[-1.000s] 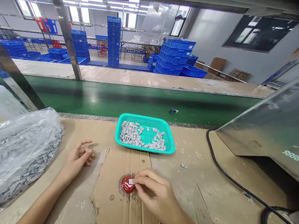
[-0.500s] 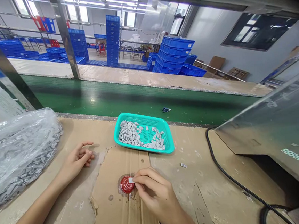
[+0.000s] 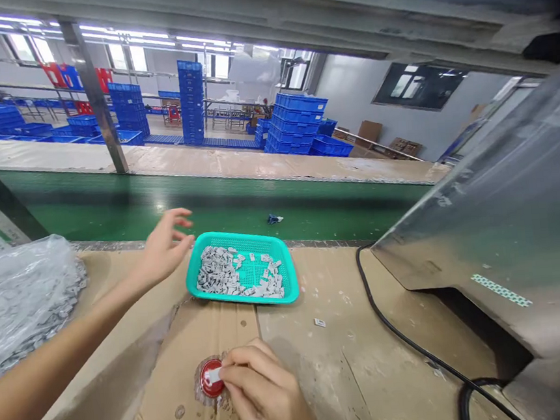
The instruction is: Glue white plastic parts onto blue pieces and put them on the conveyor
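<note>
Between the thumb and fingers of my right hand is a small light-grey plastic part. Its free end is over a round red dish, which looks glossy and wet inside; whether the two touch I cannot tell. My left hand hangs with spread fingers and nothing in them, close to the upper left corner of a turquoise basket. Many small grey parts lie in that basket, heaped thickest on its left side. Under the dish lies a piece of cardboard with torn edges.
One loose grey part lies right of the basket. A clear plastic bag of grey parts stands at the left. A black cable runs beside a metal housing on the right. Behind the bench is a green belt with a small dark scrap.
My left hand has moved up and forward to the basket, its fingers spreading. The right hand still pinches the grey part over the red dish. The whole view has shifted.
</note>
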`<state>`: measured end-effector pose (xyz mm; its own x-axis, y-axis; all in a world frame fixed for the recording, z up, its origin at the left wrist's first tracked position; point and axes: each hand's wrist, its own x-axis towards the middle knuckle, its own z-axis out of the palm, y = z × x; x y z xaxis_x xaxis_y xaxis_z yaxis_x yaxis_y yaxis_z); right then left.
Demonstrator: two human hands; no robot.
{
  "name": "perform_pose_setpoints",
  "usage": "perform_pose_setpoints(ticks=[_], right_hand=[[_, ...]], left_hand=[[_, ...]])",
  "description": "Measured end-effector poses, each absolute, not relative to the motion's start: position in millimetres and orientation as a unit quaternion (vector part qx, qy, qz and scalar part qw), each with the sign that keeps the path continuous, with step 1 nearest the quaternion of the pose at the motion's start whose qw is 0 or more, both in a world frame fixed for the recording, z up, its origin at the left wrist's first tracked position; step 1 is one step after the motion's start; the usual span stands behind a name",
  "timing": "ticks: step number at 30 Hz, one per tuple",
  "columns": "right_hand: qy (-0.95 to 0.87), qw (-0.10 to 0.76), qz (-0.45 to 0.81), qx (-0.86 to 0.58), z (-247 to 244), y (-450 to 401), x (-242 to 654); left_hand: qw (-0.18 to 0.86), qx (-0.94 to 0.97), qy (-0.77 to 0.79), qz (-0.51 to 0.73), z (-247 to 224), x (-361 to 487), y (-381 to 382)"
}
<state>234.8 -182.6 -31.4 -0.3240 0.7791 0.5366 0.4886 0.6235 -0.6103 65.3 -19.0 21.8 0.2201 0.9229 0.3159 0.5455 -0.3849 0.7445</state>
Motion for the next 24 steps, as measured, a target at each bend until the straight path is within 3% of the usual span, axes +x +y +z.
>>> perform_pose_setpoints(ticks=[5,11,15,18,20,23,24], right_hand=[[-0.784,0.452,0.128,-0.405,-40.9,-180.1,238.3],[-0.675,0.619,0.016,-0.401,-79.9,-162.8,238.4],[-0.673,0.625,0.028,-0.395,-75.1,-159.9,245.7],[-0.718,0.543,0.122,-0.418,-49.2,-165.6,259.3],[-0.726,0.506,0.162,-0.436,-30.2,-168.7,269.4],[-0.702,0.522,0.19,-0.445,-6.2,-168.7,279.6],[-0.696,0.529,0.201,-0.443,1.3,-167.5,280.9]], left_hand=[[0.239,0.878,0.369,0.188,29.4,178.5,55.0],[0.281,0.868,0.373,0.166,8.2,248.1,96.5],[0.373,0.823,0.38,0.197,16.4,240.1,110.1],[0.459,0.767,0.373,0.25,29.0,211.9,97.7],[0.511,0.724,0.359,0.291,37.0,183.7,68.6],[0.596,0.651,0.332,0.334,43.3,135.9,1.2],[0.68,0.558,0.315,0.356,43.3,121.5,-22.3]])
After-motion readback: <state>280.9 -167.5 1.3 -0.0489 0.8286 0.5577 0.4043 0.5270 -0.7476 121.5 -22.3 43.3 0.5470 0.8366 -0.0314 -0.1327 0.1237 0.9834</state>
